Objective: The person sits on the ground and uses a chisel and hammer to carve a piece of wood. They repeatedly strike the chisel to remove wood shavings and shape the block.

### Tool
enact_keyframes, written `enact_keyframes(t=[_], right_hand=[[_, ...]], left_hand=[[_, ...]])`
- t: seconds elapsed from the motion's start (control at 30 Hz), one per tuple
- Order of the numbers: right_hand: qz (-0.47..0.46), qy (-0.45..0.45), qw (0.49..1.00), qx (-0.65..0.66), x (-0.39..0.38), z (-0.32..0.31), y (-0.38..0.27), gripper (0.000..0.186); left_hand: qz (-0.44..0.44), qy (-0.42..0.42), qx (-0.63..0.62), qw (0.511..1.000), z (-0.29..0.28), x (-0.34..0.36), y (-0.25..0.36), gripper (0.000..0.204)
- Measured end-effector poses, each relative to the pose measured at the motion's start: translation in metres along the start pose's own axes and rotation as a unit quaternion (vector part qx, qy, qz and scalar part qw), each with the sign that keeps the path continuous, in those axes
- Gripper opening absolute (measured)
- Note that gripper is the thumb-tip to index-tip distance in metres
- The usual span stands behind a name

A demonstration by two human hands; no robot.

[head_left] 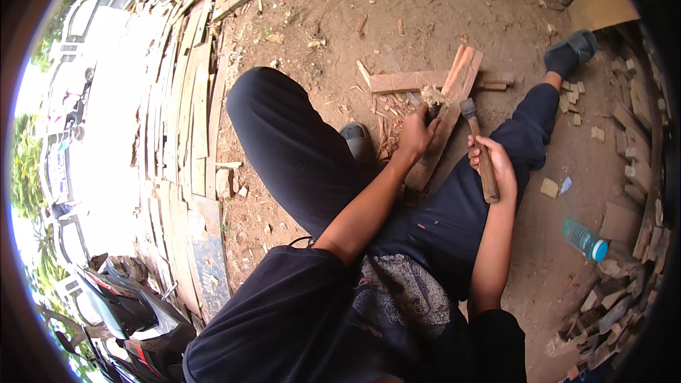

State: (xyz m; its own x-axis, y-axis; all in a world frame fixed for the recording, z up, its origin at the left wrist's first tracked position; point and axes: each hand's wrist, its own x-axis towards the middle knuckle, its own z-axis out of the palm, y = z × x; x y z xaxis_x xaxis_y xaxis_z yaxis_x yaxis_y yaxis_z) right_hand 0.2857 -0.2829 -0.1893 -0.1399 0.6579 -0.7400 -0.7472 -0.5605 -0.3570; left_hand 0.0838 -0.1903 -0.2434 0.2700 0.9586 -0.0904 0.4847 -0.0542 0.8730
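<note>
My left hand (417, 133) is closed round a short, dark chisel (433, 109) with a pale, frayed top end; its blade cannot be made out. It is over a reddish wooden beam (445, 128), which slants between my spread legs and shows a split or cut at its far end. My right hand (499, 164) grips the wooden handle of a hammer (486, 163). The dark hammer head (468, 108) is just right of the beam and the chisel. Under the beam's far part lies a second piece of wood (397, 82), crossing it.
Reddish shavings (389, 124) lie beside the beam on the dirt floor. A teal bottle (585, 240) lies to the right, near stacked wood offcuts (610, 305). Long planks (195, 99) line the left side, with a motorcycle (135, 312) at the lower left.
</note>
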Motion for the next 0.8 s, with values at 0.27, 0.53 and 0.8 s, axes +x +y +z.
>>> enact_keyframes(t=[0.27,0.53,0.8], right_hand=[[0.000,0.016,1.000,-0.018,0.007,-0.004,0.003,0.016],[-0.005,0.016,1.000,-0.023,0.012,-0.010,0.006,0.015],[-0.008,0.005,1.000,-0.018,0.010,-0.013,0.005,0.015]], left_hand=[[0.050,0.030,-0.025,0.998,0.020,-0.002,-0.031,0.032],[0.010,0.008,-0.004,1.000,0.016,-0.002,-0.031,0.042],[-0.005,-0.011,0.003,1.000,0.017,-0.001,-0.032,0.041]])
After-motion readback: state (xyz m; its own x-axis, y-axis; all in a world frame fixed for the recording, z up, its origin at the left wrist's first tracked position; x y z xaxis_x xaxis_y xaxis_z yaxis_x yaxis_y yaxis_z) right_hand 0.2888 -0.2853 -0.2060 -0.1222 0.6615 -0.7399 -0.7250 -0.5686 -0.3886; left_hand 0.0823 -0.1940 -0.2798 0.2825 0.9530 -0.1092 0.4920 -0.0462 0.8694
